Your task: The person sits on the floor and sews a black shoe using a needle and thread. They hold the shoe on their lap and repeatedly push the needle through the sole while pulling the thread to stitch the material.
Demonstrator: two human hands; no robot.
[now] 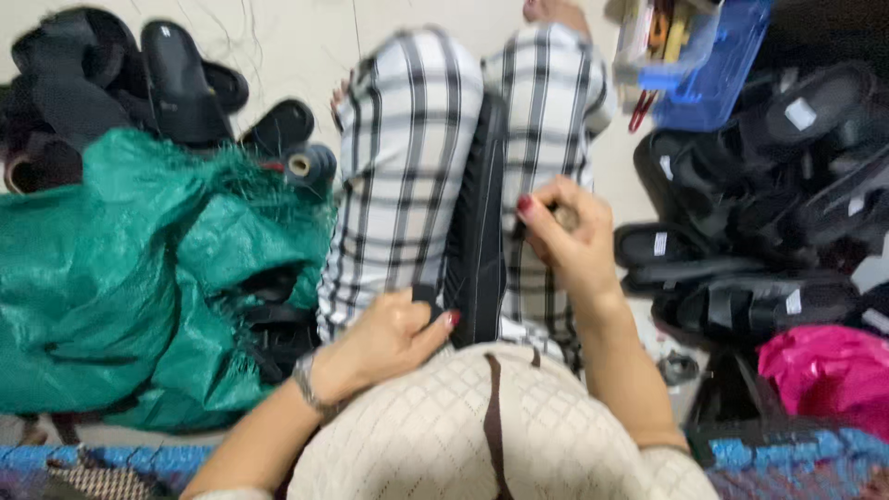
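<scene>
- Lying lengthwise between the person's knees, on the checked trousers (407,176), is a black shoe piece (477,231); its shape is blurred, but pale lines that may be stitching run along it.
- Left hand (389,338): fingers curled closed, pinching the near end of the shoe piece between thumb and fingertips and steadying it on the lap.
- Right hand (569,241): fingers bunched closed round a small brownish tool (565,218), held against the shoe piece's right edge; what kind of tool it is cannot be told.
- Progress, as a judgement: work on this piece looks under way, not finished, since both hands are engaged on it.
- Right of the legs: a heap of black sandals (759,222), a pink bag (824,370) and a blue tray (713,74) of small tools.
- Left of the legs: a green sack (111,278) with black straps showing, a spool of thread (310,167) and more black sandals (176,79). Which heap is done work cannot be told.
</scene>
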